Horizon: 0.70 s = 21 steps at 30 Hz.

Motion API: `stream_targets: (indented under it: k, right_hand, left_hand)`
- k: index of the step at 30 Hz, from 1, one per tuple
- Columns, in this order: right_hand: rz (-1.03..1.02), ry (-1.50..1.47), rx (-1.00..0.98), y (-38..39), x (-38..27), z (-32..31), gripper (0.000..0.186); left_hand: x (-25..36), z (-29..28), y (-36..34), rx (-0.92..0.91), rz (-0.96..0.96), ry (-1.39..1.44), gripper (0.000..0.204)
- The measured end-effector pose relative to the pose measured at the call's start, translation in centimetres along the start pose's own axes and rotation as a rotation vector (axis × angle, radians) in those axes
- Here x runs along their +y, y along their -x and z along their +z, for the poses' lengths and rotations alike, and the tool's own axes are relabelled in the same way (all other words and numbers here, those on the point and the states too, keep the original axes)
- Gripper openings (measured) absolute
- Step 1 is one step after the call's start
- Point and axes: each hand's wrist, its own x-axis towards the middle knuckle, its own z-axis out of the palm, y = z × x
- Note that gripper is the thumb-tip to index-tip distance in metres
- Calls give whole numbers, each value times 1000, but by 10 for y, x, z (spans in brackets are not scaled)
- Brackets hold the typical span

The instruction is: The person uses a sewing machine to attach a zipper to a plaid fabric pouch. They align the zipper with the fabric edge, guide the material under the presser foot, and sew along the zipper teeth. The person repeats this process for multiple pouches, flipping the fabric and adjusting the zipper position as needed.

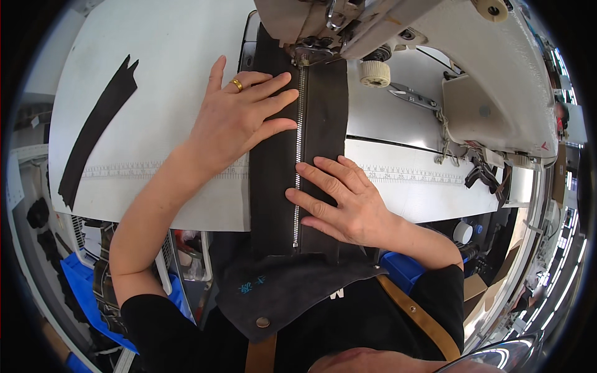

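A long dark fabric piece point(323, 112) with a silver metal zipper point(299, 143) down it runs from under the sewing machine's presser foot point(303, 57) toward my body. My left hand point(239, 115), with a gold ring, lies spread on the fabric's upper left part, fingertips beside the zipper just short of the foot. My right hand point(339, 202) rests lower, fingers apart, its fingertips on the zipper and the fabric to its right.
A loose dark fabric strip point(96, 133) lies on the white table point(155, 56) at left, across a printed ruler. Scissors point(413, 96) and black clips point(482, 177) lie beside the machine body point(500, 118). Blue bins point(398, 273) and a white basket point(199, 252) stand below the table edge.
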Motion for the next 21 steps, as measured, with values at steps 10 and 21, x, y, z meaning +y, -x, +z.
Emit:
stream_targets:
  k: [10, 21]
  right_hand:
    - [-46, 10, 26, 8, -12, 4, 47]
    - [-86, 81, 81, -4, 6, 5, 49]
  left_hand:
    - [9, 8, 4, -8, -21, -37, 49]
    - [10, 5, 4, 10, -3, -61, 47]
